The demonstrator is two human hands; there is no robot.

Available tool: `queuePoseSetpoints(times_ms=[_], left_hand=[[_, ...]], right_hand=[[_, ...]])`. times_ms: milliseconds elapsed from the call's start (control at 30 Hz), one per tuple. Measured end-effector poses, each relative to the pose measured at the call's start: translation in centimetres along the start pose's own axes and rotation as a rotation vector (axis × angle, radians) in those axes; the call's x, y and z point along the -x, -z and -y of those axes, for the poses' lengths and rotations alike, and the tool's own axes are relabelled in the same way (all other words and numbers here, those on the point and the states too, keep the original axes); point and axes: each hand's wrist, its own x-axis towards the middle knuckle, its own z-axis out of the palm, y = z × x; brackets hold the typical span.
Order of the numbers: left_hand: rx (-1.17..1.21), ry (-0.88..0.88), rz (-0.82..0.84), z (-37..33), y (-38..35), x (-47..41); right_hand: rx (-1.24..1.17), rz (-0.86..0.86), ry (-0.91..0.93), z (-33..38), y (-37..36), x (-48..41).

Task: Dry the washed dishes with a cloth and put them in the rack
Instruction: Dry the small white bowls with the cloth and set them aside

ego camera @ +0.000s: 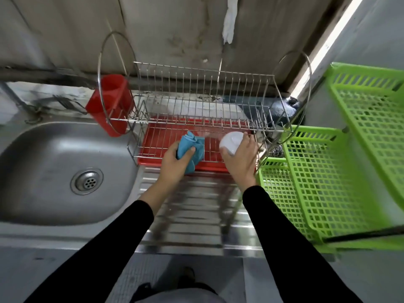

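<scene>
Bowl (231,142) in right fingers (246,137), over rack (196,125)

Blue cloth (190,149) in left hand (175,164), seemingly white bowl (231,142) in right hand (241,159)

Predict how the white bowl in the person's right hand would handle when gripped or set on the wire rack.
The white bowl looks glossy and hard, so it is probably slippery if damp and could chip against the wire rack. The right hand alone carries it, suggesting it is fairly light. Its rounded wall may let it rock on the wires.
</scene>
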Motion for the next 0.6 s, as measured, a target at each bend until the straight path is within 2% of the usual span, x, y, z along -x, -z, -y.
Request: queuePoseSetpoints(times_ms=[167, 367, 467, 600], left_hand=[[0.007, -0.021, -0.037, 0.1, 1.9, 2.2], [-0.063, -0.044, -0.137, 0.9, 7.6, 5.8], [-0.109, -0.032, -0.22, 1.8, 12.9, 7.9], [-0.147, 0.006, -0.41, 2.6, 21.1, 11.6]], right_hand=[[-0.101, -0.08, 0.126, 2.2, -1.1, 4.3], [-0.19, 0.008, 0.315, 6.9, -3.8, 10.2], [-0.198, 0.12, 0.406, 10.6, -5.2, 13.4], [-0.129, 0.337, 0.517, 16.7, -7.3, 17.9]])
